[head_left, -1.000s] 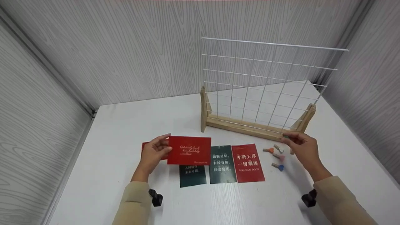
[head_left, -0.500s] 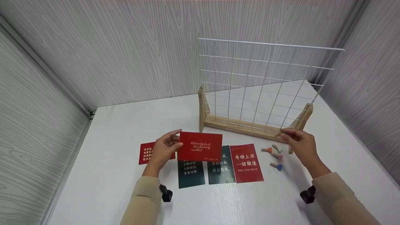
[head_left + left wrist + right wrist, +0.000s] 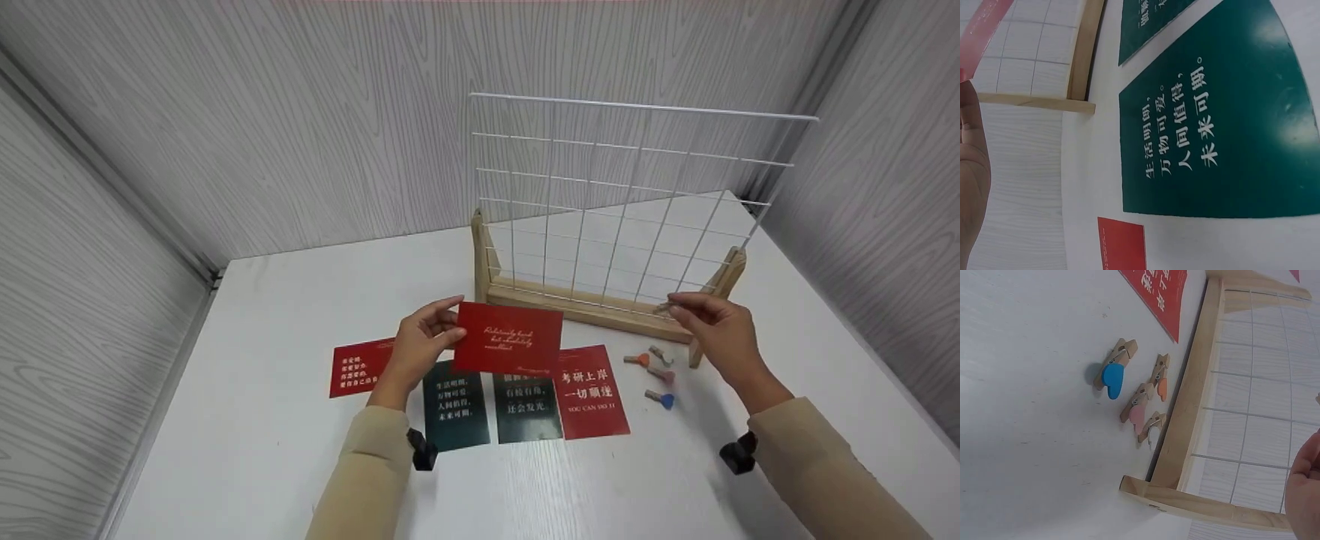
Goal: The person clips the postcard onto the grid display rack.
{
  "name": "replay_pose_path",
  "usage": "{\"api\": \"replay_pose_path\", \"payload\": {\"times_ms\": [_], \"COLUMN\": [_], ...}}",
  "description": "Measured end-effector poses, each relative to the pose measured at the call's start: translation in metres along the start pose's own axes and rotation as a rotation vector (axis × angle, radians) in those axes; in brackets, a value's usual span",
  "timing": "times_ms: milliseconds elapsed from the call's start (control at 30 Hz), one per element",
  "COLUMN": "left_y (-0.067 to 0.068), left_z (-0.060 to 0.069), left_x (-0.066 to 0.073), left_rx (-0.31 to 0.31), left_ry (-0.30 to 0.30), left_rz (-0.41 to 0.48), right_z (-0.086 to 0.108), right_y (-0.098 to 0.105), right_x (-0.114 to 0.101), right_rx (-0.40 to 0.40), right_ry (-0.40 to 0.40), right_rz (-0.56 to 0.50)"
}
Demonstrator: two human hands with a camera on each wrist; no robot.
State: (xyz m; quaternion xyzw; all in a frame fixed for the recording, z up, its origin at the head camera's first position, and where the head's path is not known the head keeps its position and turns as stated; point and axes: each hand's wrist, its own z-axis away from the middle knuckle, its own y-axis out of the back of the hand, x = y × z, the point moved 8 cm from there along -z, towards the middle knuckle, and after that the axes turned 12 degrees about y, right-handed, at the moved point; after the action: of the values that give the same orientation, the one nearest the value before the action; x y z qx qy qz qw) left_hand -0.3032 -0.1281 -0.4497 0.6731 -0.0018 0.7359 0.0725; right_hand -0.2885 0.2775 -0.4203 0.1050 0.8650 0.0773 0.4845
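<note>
My left hand [image 3: 426, 337] pinches the left edge of a red card [image 3: 508, 337] with white script. The card is raised and overlaps two cards lying below it in the head view. At the right, my right hand [image 3: 720, 330] pinches a small wooden clothespin [image 3: 661, 307], mostly hidden by the fingertips, in front of the rack's wooden base [image 3: 555, 296]. In the left wrist view the held card shows only as a strip at the upper left.
A white wire grid [image 3: 637, 107] leans back in the wooden stand. On the table lie a red card [image 3: 357, 369], two green cards [image 3: 454, 412] and another red card [image 3: 596, 397]. Several heart-topped clothespins lie right of them, among them a blue one [image 3: 1112, 378] and a pink one [image 3: 1136, 415].
My left hand has carried the red card rightward and slightly up, uncovering more of the left red card and the left green card. The right hand with the clothespin has risen a little.
</note>
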Motion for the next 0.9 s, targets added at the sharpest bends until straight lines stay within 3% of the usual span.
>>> {"api": "replay_pose_path", "payload": {"times_ms": [367,633,900], "left_y": [-0.022,-0.037,-0.053], "left_z": [-0.009,-0.018,-0.008], "left_x": [0.021,0.04,0.086], "left_rx": [-0.056,-0.067,-0.098], "left_ry": [-0.08,-0.129,-0.178], "left_rz": [0.016,0.009,-0.02], "right_z": [-0.015,-0.026,-0.038], "right_y": [0.002,0.006,0.013], "right_x": [-0.015,-0.026,-0.039], "right_rx": [-0.019,0.016,0.045], "right_ry": [-0.008,0.022,0.056], "right_rz": [0.098,0.089,0.129]}}
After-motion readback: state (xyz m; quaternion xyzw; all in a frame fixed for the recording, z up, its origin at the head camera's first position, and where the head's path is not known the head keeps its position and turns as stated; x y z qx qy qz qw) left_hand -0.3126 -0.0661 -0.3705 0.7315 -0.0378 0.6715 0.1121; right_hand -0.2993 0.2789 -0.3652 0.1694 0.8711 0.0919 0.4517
